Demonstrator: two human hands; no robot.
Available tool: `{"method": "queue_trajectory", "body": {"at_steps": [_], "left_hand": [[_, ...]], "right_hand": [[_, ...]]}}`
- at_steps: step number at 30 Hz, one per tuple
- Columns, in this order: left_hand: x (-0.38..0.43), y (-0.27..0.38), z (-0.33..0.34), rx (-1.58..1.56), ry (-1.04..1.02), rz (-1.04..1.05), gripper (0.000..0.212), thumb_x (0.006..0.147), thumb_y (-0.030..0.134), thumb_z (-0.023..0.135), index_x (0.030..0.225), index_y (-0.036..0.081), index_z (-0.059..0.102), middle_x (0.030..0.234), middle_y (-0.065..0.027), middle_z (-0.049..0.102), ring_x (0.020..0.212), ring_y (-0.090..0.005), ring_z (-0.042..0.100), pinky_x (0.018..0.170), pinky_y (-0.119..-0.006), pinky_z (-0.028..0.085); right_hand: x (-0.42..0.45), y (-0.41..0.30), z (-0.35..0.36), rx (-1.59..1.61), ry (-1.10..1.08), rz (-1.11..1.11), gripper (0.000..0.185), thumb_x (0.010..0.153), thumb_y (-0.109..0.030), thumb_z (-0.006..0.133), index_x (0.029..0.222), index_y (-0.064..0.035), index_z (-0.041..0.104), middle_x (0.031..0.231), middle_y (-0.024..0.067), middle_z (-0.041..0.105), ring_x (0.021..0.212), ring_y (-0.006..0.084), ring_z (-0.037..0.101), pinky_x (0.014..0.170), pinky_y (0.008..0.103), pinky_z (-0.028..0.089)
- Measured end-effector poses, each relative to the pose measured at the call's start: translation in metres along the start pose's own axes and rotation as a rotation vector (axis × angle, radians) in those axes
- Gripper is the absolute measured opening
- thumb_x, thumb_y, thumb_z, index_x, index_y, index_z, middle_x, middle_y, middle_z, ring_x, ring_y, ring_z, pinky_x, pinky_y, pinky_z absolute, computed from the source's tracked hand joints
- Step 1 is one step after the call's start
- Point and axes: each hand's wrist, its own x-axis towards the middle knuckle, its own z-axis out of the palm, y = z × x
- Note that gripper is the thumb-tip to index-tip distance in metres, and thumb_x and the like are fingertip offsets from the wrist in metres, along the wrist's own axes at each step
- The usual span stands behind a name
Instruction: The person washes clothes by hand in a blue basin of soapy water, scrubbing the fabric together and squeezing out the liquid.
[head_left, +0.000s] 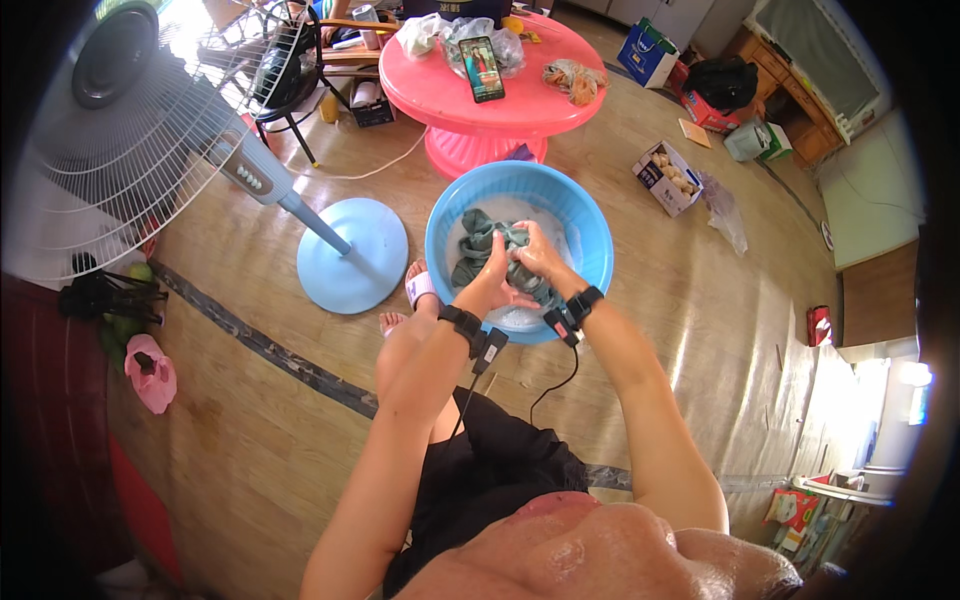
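Note:
A blue plastic basin (595, 247) on the floor before me holds cloudy, sudsy water (551, 214). In it lies a wet grey-green cloth (474, 247), bunched up and partly under the suds. My right hand (538, 251) grips a fold of this cloth near the basin's middle. Close beside it, my left hand (496, 276) has its thumb up against the cloth and its fingers stretched out lower down, with cloth between. Each wrist wears a black strap with a small cabled device, the left one (461, 326) and the right one (583, 304).
A standing fan's round blue base (352, 255) is left of the basin, beside my slippered foot (420, 285). Behind the basin, a pink round table (427, 90) carries a phone (481, 69), plastic bags and an orange-white net bundle (576, 79). An open carton (667, 180) sits at right.

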Motion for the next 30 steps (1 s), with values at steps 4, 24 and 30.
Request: {"method": "queue_trajectory", "body": {"at_steps": [4,24,30], "left_hand": [[0.006,-0.004,0.000,-0.084,-0.044,0.069,0.080,0.083,0.069,0.038,0.144,0.019,0.025,0.147,-0.0210,0.022,0.128,-0.0478,0.032,0.094,-0.065,0.034],[0.022,-0.022,0.005,0.278,0.394,0.441,0.063,0.089,0.041,0.055,0.138,0.006,0.036,0.137,-0.0185,0.044,0.121,-0.0330,0.047,0.094,-0.047,0.042],[0.040,-0.015,0.003,0.764,0.572,0.596,0.050,0.078,0.020,0.067,0.121,-0.003,0.053,0.116,-0.0190,0.060,0.109,-0.0301,0.057,0.091,-0.038,0.044]], "right_hand": [[-0.034,-0.008,0.009,0.112,0.054,-0.125,0.045,0.085,-0.012,0.063,0.126,-0.0046,0.046,0.121,0.0157,0.054,0.111,0.0226,0.052,0.094,0.0336,0.042],[-0.010,-0.008,-0.018,-0.808,0.037,0.024,0.036,0.089,-0.035,0.048,0.095,-0.0047,0.067,0.091,0.0233,0.066,0.090,0.0420,0.061,0.078,0.0486,0.048],[0.019,0.038,-0.046,-1.018,0.063,0.021,0.029,0.085,-0.027,0.052,0.094,-0.0034,0.068,0.095,0.0228,0.066,0.090,0.0397,0.063,0.078,0.0495,0.049]]}}
